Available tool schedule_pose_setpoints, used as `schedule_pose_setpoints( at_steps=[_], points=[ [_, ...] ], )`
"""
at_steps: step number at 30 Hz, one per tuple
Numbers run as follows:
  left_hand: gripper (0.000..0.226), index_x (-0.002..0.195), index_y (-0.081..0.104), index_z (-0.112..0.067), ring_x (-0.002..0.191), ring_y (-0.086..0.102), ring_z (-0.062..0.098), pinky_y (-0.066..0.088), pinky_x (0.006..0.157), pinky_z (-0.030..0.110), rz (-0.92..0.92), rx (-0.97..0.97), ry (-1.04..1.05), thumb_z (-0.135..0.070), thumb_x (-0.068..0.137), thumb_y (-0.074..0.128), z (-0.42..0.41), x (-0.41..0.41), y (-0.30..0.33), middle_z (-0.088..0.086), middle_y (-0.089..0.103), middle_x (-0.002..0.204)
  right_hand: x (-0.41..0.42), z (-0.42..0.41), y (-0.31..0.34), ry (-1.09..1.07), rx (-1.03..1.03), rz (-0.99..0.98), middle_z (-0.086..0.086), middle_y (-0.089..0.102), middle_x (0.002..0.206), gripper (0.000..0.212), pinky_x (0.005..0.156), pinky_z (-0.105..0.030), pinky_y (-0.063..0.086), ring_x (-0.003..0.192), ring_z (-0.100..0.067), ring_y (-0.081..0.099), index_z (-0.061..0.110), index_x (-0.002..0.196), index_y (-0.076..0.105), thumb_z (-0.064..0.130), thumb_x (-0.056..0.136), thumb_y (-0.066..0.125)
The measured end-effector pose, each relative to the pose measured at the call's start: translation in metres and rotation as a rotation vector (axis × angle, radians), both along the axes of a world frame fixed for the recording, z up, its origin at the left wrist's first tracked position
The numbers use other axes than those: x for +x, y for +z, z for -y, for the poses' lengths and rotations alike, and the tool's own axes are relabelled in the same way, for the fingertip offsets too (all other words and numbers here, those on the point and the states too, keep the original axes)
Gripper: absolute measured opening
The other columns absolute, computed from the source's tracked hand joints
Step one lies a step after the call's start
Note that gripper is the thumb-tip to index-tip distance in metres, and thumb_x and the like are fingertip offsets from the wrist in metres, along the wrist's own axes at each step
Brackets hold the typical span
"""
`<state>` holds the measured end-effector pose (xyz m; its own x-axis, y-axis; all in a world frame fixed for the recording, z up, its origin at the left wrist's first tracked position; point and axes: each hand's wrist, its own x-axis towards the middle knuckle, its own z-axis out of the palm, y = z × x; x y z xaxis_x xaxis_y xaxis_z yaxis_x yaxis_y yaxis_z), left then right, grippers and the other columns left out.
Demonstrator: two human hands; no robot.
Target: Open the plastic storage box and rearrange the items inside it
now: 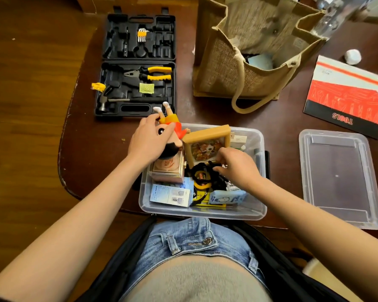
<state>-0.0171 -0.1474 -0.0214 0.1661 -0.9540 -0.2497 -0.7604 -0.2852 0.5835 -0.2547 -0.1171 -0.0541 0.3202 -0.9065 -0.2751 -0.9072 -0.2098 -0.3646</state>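
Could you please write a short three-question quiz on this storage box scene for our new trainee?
1. True or false: the lid is on the plastic storage box.
2. What does the left hand grip? A) hammer B) cartoon doll C) pliers
3. Which framed item stands in the box by the right hand?

Key: 1. False, it lies on the table beside the box. 2. B, the cartoon doll. 3. The picture frame.
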Motion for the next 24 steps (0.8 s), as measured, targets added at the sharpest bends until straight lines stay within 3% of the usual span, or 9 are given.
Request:
schedule_pose_setpoints(
  at_steps=[2,5,8,10,12,14,18,21,24],
  points=[
    [0.066,0.139,0.039,-0.022,0.117,0.05,0.022,0.043,0.092,0.038,-0.096,-0.003,0.016,-0.058,0.086,0.052,-0.002,0.003,0.0,0.004,0.049,0.132,0.004,-0.004,0.002,-0.004,-0.044,0.005,0.006,0.059,0.075,0.026,0.058,-0.028,0.044,0.072,-0.015,0.057,0.018,0.077,0.057,0.042,0.083,0.065],
    [0.088,0.142,0.03,-0.028,0.119,0.047,0.02,0.042,0.093,0.035,-0.171,0.072,-0.041,-0.064,0.07,0.067,-0.007,0.006,0.001,0.003,0.043,0.135,0.023,-0.01,-0.001,0.001,0.339,0.071,0.001,0.058,0.06,0.054,0.054,-0.027,0.041,0.056,-0.015,0.054,0.007,0.072,0.068,0.058,0.083,0.056],
    [0.092,0.143,0.027,-0.03,0.121,0.046,0.022,0.037,0.089,0.029,-0.138,0.041,-0.103,-0.058,0.068,0.073,-0.014,0.006,-0.001,0.005,0.039,0.136,0.048,-0.018,-0.012,0.1,0.588,-0.062,-0.011,0.068,0.095,0.082,0.073,-0.034,0.053,0.084,-0.023,0.064,0.002,0.109,0.065,0.075,0.073,0.052],
    [0.084,0.141,0.03,-0.03,0.119,0.047,0.022,0.04,0.089,0.031,-0.115,-0.032,-0.102,-0.054,0.071,0.072,-0.017,0.008,-0.001,0.004,0.041,0.134,0.062,-0.021,-0.02,0.128,0.652,-0.177,-0.007,0.06,0.121,0.093,0.086,-0.038,0.051,0.104,-0.024,0.059,0.01,0.126,0.052,0.08,0.065,0.057],
    [0.071,0.136,0.037,-0.028,0.117,0.048,0.02,0.043,0.088,0.034,-0.121,-0.078,-0.081,-0.049,0.076,0.069,-0.02,0.01,-0.001,0.002,0.044,0.131,0.073,-0.025,-0.028,0.077,0.771,-0.161,-0.006,0.056,0.122,0.087,0.076,-0.028,0.052,0.099,-0.019,0.058,0.009,0.124,0.048,0.071,0.065,0.067],
    [0.06,0.13,0.043,-0.027,0.115,0.049,0.019,0.045,0.091,0.038,-0.131,-0.087,-0.077,-0.045,0.078,0.068,-0.022,0.01,0.0,0.0,0.046,0.127,0.079,-0.027,-0.035,-0.182,0.95,0.033,-0.006,0.056,0.109,0.074,0.055,-0.016,0.048,0.082,-0.013,0.056,0.004,0.116,0.048,0.053,0.068,0.077],
    [0.053,0.128,0.048,-0.025,0.121,0.043,0.019,0.04,0.1,0.038,-0.145,-0.106,-0.125,-0.041,0.081,0.066,-0.023,0.013,-0.001,0.0,0.044,0.129,0.077,-0.023,-0.037,-0.576,1.103,0.332,-0.008,0.05,0.119,0.098,0.07,-0.025,0.05,0.1,-0.019,0.055,0.001,0.139,0.029,0.038,0.067,0.083],
    [0.052,0.133,0.046,-0.024,0.131,0.033,0.018,0.032,0.109,0.037,-0.179,-0.143,-0.168,-0.037,0.086,0.064,-0.028,0.016,-0.003,0.001,0.037,0.138,0.069,-0.02,-0.034,-0.613,1.165,0.342,-0.006,0.056,0.107,0.083,0.064,-0.024,0.046,0.088,-0.016,0.055,0.006,0.129,0.042,0.045,0.067,0.081],
    [0.044,0.127,0.052,-0.019,0.131,0.033,0.019,0.03,0.105,0.032,-0.088,-0.33,-0.152,-0.034,0.087,0.061,-0.04,0.014,0.001,0.006,0.038,0.138,0.068,-0.018,-0.03,-0.595,1.179,0.364,-0.005,0.05,0.095,0.069,0.058,-0.021,0.042,0.072,-0.012,0.046,0.008,0.12,0.051,0.048,0.07,0.078]
  ],
)
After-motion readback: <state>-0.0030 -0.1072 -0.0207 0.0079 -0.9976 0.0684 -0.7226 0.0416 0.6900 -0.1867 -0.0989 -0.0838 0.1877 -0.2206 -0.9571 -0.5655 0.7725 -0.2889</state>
